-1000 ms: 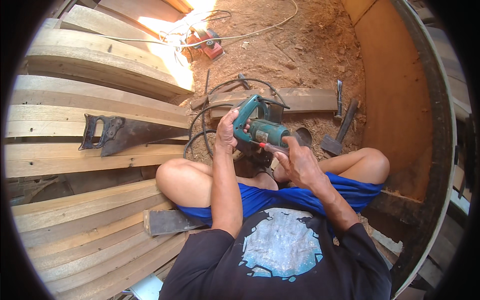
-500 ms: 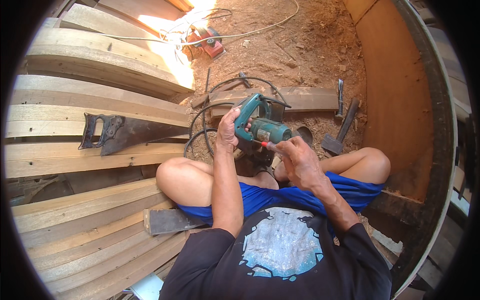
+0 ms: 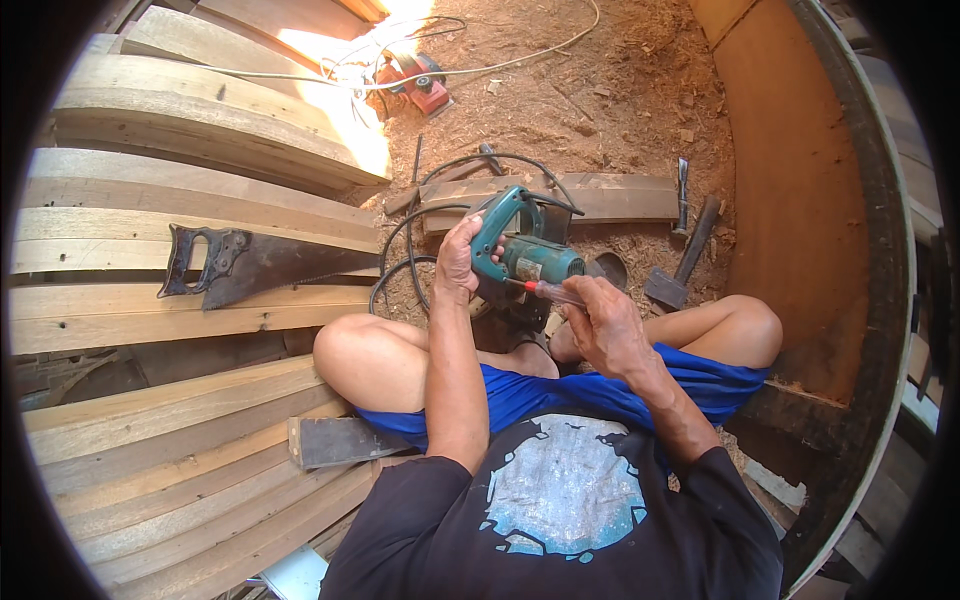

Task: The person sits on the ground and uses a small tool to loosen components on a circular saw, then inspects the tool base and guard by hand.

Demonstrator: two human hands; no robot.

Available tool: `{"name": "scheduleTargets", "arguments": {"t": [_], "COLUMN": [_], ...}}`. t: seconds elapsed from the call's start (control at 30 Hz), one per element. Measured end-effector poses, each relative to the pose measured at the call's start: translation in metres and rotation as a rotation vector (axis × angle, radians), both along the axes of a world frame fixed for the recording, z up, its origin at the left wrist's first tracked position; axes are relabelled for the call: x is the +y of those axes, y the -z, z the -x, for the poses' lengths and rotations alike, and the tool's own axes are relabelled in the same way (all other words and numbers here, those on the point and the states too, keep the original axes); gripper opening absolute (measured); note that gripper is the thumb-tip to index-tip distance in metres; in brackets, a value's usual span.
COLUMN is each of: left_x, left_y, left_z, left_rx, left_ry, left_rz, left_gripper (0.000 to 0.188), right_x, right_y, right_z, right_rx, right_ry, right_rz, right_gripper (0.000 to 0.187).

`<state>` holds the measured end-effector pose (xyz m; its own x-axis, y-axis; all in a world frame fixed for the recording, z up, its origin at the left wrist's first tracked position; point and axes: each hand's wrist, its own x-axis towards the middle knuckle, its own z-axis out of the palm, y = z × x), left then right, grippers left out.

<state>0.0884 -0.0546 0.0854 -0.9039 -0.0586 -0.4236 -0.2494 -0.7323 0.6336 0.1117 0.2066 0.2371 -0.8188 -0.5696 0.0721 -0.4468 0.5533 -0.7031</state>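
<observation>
My left hand [image 3: 461, 257] grips the handle of a teal corded power tool [image 3: 540, 260], which looks like a circular saw, held above my crossed legs. Its motor housing points right, and its darker lower part is partly hidden. My right hand [image 3: 608, 322] is closed around the rear of a screwdriver [image 3: 552, 292] with a clear handle and a red collar. The screwdriver's shaft reaches left to the lower end of the saw's handle; whether its tip sits in a screw is too small to tell.
At left, a handsaw [image 3: 255, 266] lies on stacked wooden planks [image 3: 180, 310]. A hammer [image 3: 685, 255] and a chisel-like tool [image 3: 681, 195] rest right of a short board [image 3: 620, 200]. A red power tool [image 3: 422, 92] and cords lie on shavings; a brown wooden panel [image 3: 800, 200] stands right.
My right hand has shifted slightly right and back along the screwdriver, so more of its clear handle shows. The left hand and the saw stay almost in place.
</observation>
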Motion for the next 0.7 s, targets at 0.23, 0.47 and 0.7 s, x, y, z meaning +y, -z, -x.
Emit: {"name": "scheduleTargets", "arguments": {"t": [0.23, 0.47, 0.7], "left_x": [0.001, 0.000, 0.000], "left_y": [-0.002, 0.002, 0.003], "left_z": [-0.001, 0.000, 0.000], "left_rx": [-0.016, -0.007, 0.008], "left_ry": [-0.006, -0.004, -0.006], "left_rz": [0.001, 0.019, -0.001], "left_gripper": [0.039, 0.040, 0.039], "right_x": [0.002, -0.005, -0.002], "right_y": [0.010, 0.005, -0.003], "right_z": [0.001, -0.009, 0.006], "right_rx": [0.052, -0.130, 0.015], "right_ry": [-0.172, 0.148, -0.190], "right_rz": [0.104, 0.046, -0.153], "right_gripper": [0.036, 0.026, 0.036]}}
